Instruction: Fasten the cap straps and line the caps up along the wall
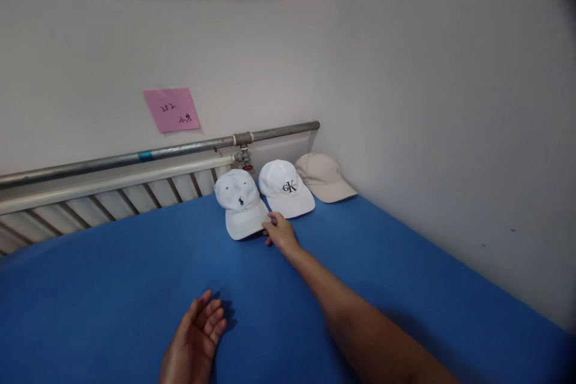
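Three caps lie in a row at the far corner of a blue surface [112, 288]. The left one is a pale cap with a small dark emblem [238, 201], the middle one a white cap with black letters [285, 187], the right one a beige cap [324, 176]. My right hand [279, 231] reaches far forward, its fingers pinched on the brim of the pale emblem cap. My left hand [195, 336] hovers low over the blue surface near me, fingers loosely spread and holding nothing.
A grey metal pipe [135, 157] with a small red valve [247, 167] runs along the back wall above a white ribbed radiator [90, 204]. A pink note [171, 109] is stuck on the wall. A white wall [450, 132] bounds the right side.
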The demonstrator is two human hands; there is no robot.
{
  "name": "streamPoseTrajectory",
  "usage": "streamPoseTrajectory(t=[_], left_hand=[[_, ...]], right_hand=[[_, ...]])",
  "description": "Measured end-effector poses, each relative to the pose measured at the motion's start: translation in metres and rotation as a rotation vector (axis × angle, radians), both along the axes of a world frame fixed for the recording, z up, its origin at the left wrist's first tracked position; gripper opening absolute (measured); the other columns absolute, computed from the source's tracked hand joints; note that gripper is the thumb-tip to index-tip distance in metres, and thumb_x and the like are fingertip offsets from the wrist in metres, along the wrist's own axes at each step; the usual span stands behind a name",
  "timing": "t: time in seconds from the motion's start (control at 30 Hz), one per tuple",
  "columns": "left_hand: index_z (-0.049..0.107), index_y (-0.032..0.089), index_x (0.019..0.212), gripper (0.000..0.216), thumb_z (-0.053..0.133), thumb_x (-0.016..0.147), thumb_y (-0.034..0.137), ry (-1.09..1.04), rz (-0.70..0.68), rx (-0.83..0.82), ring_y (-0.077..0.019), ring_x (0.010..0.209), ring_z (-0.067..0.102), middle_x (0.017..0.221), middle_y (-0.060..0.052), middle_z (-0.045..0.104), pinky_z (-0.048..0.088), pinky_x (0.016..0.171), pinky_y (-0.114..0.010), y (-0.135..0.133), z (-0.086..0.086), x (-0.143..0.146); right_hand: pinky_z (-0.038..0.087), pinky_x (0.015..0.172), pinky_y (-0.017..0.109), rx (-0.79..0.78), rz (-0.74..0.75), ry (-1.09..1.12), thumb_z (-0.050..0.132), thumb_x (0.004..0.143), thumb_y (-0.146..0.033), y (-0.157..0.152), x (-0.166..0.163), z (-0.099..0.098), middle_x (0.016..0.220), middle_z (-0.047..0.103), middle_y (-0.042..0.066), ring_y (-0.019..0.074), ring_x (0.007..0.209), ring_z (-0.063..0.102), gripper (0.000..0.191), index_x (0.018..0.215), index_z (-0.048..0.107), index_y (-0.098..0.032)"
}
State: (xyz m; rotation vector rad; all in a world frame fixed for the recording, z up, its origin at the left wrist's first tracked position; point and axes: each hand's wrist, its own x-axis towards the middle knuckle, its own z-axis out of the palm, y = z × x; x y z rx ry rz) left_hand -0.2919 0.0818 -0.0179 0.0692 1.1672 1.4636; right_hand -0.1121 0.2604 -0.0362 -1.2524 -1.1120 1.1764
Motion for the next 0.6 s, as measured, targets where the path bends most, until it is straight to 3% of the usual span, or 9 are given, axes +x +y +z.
streamPoseTrajectory(t=[0.1,0.2,0.27,0.4,0.6], left_hand=[[0.062,0.01,0.094,0.019,0.044,0.091,0.01,0.004,-0.007,0.004,-0.0144,0.06,0.068,0.073,-0.008,0.07,0.057,0.055,-0.024,-0.001,0.002,0.001],[0.063,0.009,0.091,0.018,0.044,0.091,0.009,0.006,-0.008,0.012,-0.0144,0.059,0.068,0.071,-0.008,0.07,0.057,0.054,-0.024,-0.001,0.005,0.002],[0.063,0.009,0.09,0.018,0.045,0.091,0.008,0.006,-0.02,0.016,-0.0144,0.059,0.068,0.071,-0.008,0.07,0.057,0.054,-0.024,-0.002,0.007,0.002],[0.065,0.01,0.09,0.019,0.046,0.09,0.009,0.019,-0.029,0.019,-0.0142,0.06,0.068,0.072,-0.008,0.071,0.057,0.055,-0.024,-0.002,0.008,0.001],[0.067,0.009,0.092,0.017,0.052,0.089,0.014,0.055,-0.08,0.08,-0.0151,0.062,0.068,0.073,-0.008,0.071,0.057,0.056,-0.024,-0.004,0.002,-0.002]], right_hand=[[0.048,0.082,0.037,0.154,0.002,-0.186,0.062,0.072,-0.015,-0.014,0.003,0.009,0.099,0.06,0.008,0.0211,0.087,0.059,0.025,0.097,0.062,-0.019],[0.032,0.104,0.042,0.32,0.063,-0.319,0.062,0.073,-0.013,-0.034,-0.006,0.017,0.119,0.056,0.01,0.0254,0.113,0.048,0.025,0.096,0.066,-0.019],[0.027,0.106,0.044,0.458,0.16,-0.479,0.061,0.075,-0.013,-0.044,-0.019,0.019,0.125,0.055,0.01,0.0263,0.117,0.045,0.025,0.098,0.068,-0.021],[0.03,0.097,0.047,0.735,0.272,-1.026,0.053,0.085,-0.012,-0.046,-0.04,0.015,0.138,0.049,0.011,0.029,0.123,0.039,0.03,0.108,0.067,-0.025],[0.028,0.095,0.047,0.72,0.248,-1.153,0.046,0.091,-0.016,-0.024,-0.039,0.007,0.141,0.048,0.01,0.0292,0.125,0.036,0.029,0.105,0.07,-0.027]])
